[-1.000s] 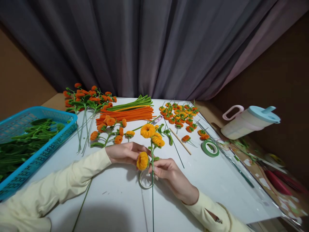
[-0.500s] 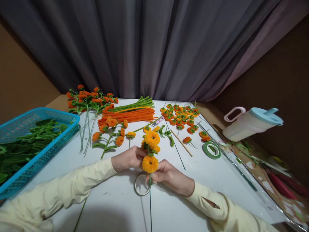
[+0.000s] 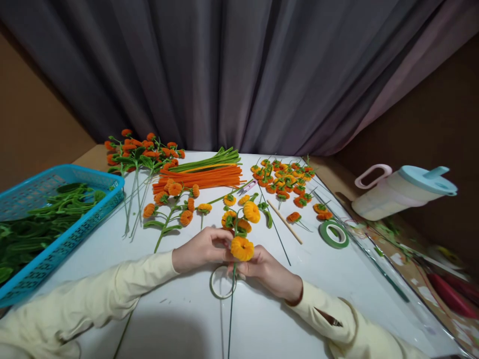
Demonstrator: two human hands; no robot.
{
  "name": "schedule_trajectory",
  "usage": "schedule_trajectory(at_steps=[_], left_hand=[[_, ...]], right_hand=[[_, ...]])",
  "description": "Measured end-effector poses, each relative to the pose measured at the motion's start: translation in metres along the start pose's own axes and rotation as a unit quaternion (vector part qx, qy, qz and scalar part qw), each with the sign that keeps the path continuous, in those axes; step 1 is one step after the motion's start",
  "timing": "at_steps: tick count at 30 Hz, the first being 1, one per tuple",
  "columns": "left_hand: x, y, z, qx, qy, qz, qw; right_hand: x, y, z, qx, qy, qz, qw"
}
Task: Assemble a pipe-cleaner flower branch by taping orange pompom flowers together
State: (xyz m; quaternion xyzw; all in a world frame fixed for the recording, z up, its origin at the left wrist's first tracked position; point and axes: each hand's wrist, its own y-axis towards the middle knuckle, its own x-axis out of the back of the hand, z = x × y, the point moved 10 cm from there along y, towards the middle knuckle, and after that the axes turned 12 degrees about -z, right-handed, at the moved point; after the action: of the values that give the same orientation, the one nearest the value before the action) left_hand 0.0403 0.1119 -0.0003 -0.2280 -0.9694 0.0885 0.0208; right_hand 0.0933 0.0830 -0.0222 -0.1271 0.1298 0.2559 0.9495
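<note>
A spray of yellow-orange chenille flowers [image 3: 242,248] on a thin green wire stem [image 3: 231,309] stands upright between my hands. My left hand [image 3: 202,250] is closed, its fingertips at the stem just left of the lowest bloom. From the other side my right hand [image 3: 275,274] pinches the stem right under that bloom, which hides part of its fingers. Just below the fingertips is a narrow roll of floral tape [image 3: 223,282]; whether it is held or resting on the table I cannot tell.
A blue basket [image 3: 112,199] of green leaves stands left. Finished orange flower stems [image 3: 174,214], orange chenille sticks [image 3: 202,177], loose flower heads [image 3: 284,177], small snips [image 3: 247,187], a wooden stick [image 3: 286,223] and green tape [image 3: 334,234] lie beyond. A tumbler [image 3: 404,194] is at right.
The flower spray has turned and tilted between my fingers, its upper blooms now facing differently and spread apart. The lowest bloom has shifted slightly right and up. Both hands keep their hold.
</note>
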Motion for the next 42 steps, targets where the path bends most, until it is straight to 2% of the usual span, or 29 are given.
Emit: schedule_trajectory(at_steps=[5, 8, 11, 14, 16, 20, 23, 26, 30, 36, 39, 42], left_hand=[[0.007, -0.001, -0.015, -0.030, 0.106, -0.039, 0.993], [0.001, -0.002, -0.014, -0.011, 0.133, -0.015, 0.991], [-0.006, -0.004, -0.004, 0.030, 0.103, 0.024, 0.994], [-0.007, -0.005, 0.004, 0.051, 0.109, 0.029, 0.992], [-0.006, -0.005, 0.006, 0.048, 0.127, 0.023, 0.990], [-0.009, -0.007, 0.007, 0.041, 0.149, 0.027, 0.988], [-0.010, -0.007, 0.009, 0.050, 0.139, 0.032, 0.989], [-0.011, -0.007, 0.014, 0.075, 0.113, 0.050, 0.989], [-0.013, -0.008, 0.014, 0.087, 0.077, 0.082, 0.990], [-0.018, -0.012, 0.010, 0.085, 0.085, 0.116, 0.986], [-0.020, -0.013, 0.009, 0.080, 0.091, 0.122, 0.985], [-0.022, -0.014, 0.008, 0.060, 0.112, 0.134, 0.983]], right_hand=[[0.003, -0.005, 0.005, -0.003, -0.081, -0.007, 0.997], [-0.001, -0.007, 0.009, 0.002, -0.105, 0.004, 0.995], [-0.002, -0.007, 0.013, -0.002, -0.126, 0.013, 0.992], [-0.001, -0.008, 0.021, -0.014, -0.147, 0.031, 0.989], [0.005, -0.008, 0.028, -0.017, -0.161, 0.008, 0.987], [0.020, -0.008, 0.028, -0.065, -0.146, -0.085, 0.983], [0.022, -0.012, 0.023, -0.106, -0.127, -0.100, 0.981], [0.024, -0.014, 0.024, -0.122, -0.097, -0.085, 0.984], [0.027, -0.016, 0.028, -0.117, -0.056, -0.064, 0.989], [0.025, -0.015, 0.027, -0.111, -0.035, -0.065, 0.991], [0.025, -0.013, 0.026, -0.097, -0.078, -0.074, 0.989], [0.028, -0.012, 0.031, -0.051, -0.165, -0.082, 0.981]])
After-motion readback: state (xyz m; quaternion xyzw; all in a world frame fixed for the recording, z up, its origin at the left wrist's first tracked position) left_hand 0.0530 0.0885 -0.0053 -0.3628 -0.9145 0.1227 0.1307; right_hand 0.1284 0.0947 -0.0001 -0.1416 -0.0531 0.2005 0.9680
